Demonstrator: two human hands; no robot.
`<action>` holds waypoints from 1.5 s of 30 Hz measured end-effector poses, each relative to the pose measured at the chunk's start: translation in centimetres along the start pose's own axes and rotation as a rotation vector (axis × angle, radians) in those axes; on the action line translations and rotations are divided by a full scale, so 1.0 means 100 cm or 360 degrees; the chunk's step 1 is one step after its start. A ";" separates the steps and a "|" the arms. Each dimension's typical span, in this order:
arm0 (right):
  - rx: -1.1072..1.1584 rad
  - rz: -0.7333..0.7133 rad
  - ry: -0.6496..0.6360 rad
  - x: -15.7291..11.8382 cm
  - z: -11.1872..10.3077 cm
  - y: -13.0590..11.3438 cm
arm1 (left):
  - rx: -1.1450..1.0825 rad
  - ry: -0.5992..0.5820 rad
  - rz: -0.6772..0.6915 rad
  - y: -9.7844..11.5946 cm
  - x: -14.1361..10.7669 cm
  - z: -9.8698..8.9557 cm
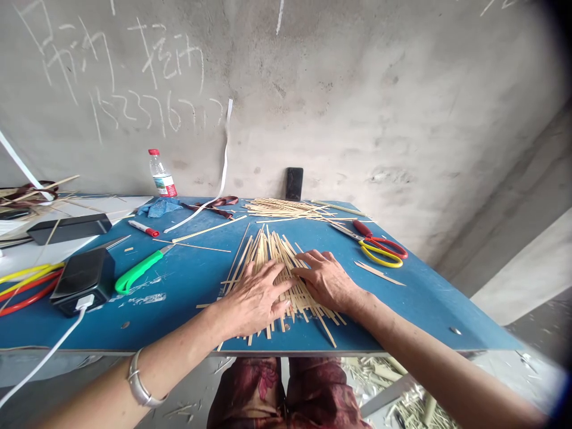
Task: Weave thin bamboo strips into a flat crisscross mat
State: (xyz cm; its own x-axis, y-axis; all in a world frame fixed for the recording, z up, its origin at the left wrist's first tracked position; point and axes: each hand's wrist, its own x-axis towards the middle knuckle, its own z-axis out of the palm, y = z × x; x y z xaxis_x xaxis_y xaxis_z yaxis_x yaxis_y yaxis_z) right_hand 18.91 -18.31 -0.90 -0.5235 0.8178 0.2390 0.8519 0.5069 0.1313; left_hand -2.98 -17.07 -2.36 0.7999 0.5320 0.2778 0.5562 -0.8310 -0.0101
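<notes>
We've got a blue-topped table (393,319) against a concrete wall (379,101) with chalk writing on it. A fanned, overlapping layer of bamboo strips (272,253) lies flat at the table's near middle. The left hand (252,298) is open, palm down, fingers spread on the strips, with a silver bangle (138,381) on that wrist. The right hand (328,280) is open too, fingers slightly curled, resting on the same strips just beside the left; neither hand grips anything. Behind them we note a loose pile of strips (286,208). Red-and-yellow scissors (379,247) lie to the right, a green utility knife (138,271) to the left, and a red-capped marker (143,228) beyond it.
</notes>
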 end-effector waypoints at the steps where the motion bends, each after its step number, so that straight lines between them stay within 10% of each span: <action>1: 0.0017 -0.0004 -0.0012 0.000 0.000 0.000 | 0.0009 0.0002 0.0016 0.000 0.000 0.000; 18: 0.0133 0.0041 0.0136 -0.005 0.004 0.009 | -0.0080 -0.0005 -0.0003 -0.007 0.000 -0.016; 24: 0.0357 -0.0306 0.0058 0.001 -0.004 -0.002 | -0.0215 0.0267 -0.0593 -0.044 -0.027 -0.041; 32: 0.0309 -0.0480 -0.0207 0.032 0.000 -0.029 | -0.0224 0.0107 -0.0765 -0.034 -0.077 -0.018; 45: 0.0298 -0.0578 -0.0061 0.049 -0.002 -0.054 | -0.0330 0.0274 -0.0784 -0.031 -0.092 -0.012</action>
State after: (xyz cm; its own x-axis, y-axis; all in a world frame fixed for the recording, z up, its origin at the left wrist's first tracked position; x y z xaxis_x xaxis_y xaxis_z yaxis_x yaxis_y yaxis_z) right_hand 11.73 -17.15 -0.26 -0.7930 0.5841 0.1728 0.5961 0.8026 0.0224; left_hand -12.36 -19.61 -3.77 0.3985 0.8457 0.3550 0.7851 -0.5146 0.3446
